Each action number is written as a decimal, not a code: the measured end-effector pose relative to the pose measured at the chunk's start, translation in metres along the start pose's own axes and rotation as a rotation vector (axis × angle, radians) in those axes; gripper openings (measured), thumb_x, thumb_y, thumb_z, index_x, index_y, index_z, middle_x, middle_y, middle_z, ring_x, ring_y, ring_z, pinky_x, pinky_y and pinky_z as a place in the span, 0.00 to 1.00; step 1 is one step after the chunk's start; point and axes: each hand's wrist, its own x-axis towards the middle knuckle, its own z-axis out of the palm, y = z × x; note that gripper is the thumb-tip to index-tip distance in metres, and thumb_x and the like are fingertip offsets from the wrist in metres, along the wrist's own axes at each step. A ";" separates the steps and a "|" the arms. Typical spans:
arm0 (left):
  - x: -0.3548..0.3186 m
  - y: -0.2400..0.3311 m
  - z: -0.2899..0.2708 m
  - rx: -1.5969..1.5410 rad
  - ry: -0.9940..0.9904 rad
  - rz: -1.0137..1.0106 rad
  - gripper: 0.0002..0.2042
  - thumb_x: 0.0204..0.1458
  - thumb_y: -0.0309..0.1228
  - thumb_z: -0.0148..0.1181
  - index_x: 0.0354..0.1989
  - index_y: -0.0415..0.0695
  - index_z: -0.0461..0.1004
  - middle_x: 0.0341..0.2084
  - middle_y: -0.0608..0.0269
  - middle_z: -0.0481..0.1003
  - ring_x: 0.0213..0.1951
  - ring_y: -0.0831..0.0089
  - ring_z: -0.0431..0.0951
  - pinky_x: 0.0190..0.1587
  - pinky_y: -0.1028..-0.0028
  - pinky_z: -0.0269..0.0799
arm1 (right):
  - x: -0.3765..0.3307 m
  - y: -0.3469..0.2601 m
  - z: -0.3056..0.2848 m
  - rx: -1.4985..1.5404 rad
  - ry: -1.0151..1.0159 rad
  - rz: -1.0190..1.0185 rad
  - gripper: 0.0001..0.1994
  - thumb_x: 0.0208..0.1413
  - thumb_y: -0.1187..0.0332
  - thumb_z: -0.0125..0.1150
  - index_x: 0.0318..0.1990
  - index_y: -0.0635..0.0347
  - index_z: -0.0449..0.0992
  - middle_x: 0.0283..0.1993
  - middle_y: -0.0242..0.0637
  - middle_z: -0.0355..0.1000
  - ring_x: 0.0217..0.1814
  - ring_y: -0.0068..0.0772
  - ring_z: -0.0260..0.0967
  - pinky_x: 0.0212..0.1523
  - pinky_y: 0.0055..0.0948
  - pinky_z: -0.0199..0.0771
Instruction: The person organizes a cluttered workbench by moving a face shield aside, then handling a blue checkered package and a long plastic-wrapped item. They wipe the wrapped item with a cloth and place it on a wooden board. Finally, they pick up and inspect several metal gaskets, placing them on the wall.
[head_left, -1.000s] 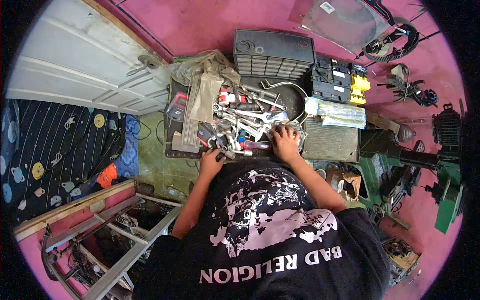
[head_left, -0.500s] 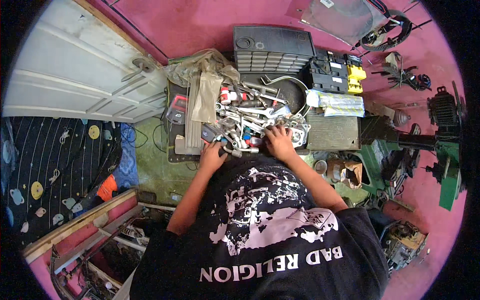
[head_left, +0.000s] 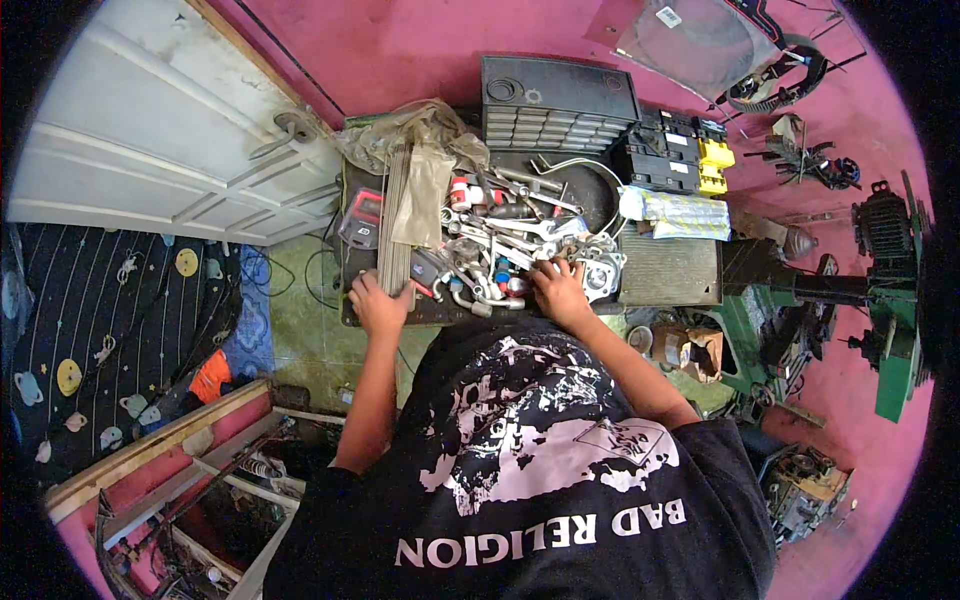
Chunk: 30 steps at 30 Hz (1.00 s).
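My left hand (head_left: 379,304) is closed around the near end of a bundle of thin grey welding rods (head_left: 398,210), thumb on the right side and fingers on the left. A tan paper wrapper (head_left: 424,195) lies along the rods. Right of them, a heap of wrenches (head_left: 520,228), sockets and other metal tools covers the tabletop. My right hand (head_left: 560,291) rests at the heap's near right edge, its fingers bent down among the parts; what they hold, if anything, is hidden. Beside it lies a flat metal gasket (head_left: 602,277).
A black drawer cabinet (head_left: 558,100) stands at the back, with black and yellow batteries (head_left: 670,155) to its right. A ribbed metal plate (head_left: 670,268) is on the right. Left of the rods sits a red and black case (head_left: 362,218). A white door (head_left: 170,130) is at left.
My left hand has moved left from the heap's near edge to the end of the welding rods and closed on them. My right hand stays in about the same place. The view has shifted slightly.
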 end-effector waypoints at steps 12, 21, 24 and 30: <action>0.051 0.003 0.012 0.198 -0.376 -0.087 0.33 0.37 0.57 0.74 0.42 0.39 0.80 0.41 0.47 0.80 0.52 0.49 0.74 0.55 0.44 0.59 | 0.003 -0.001 0.000 0.004 0.040 0.012 0.16 0.53 0.65 0.62 0.51 0.45 0.78 0.57 0.32 0.71 0.64 0.45 0.61 0.63 0.63 0.54; 0.049 -0.005 0.011 0.113 -0.321 -0.048 0.23 0.42 0.49 0.72 0.40 0.43 0.82 0.37 0.50 0.81 0.47 0.51 0.75 0.53 0.49 0.61 | 0.003 0.003 0.004 -0.004 0.095 -0.009 0.15 0.51 0.64 0.64 0.49 0.46 0.79 0.56 0.30 0.73 0.64 0.44 0.62 0.60 0.61 0.57; 0.044 -0.009 0.012 0.110 -0.309 -0.013 0.23 0.44 0.50 0.70 0.42 0.46 0.82 0.37 0.51 0.81 0.47 0.51 0.75 0.52 0.49 0.61 | 0.001 0.004 0.003 0.000 0.084 -0.001 0.16 0.51 0.64 0.64 0.49 0.46 0.79 0.56 0.30 0.73 0.65 0.44 0.62 0.60 0.61 0.57; 0.032 -0.008 0.004 0.088 -0.228 -0.016 0.23 0.49 0.48 0.68 0.50 0.47 0.80 0.42 0.49 0.80 0.50 0.49 0.75 0.52 0.46 0.63 | 0.000 0.006 0.008 0.005 0.071 0.010 0.16 0.51 0.64 0.64 0.50 0.45 0.79 0.57 0.29 0.72 0.65 0.45 0.61 0.60 0.61 0.57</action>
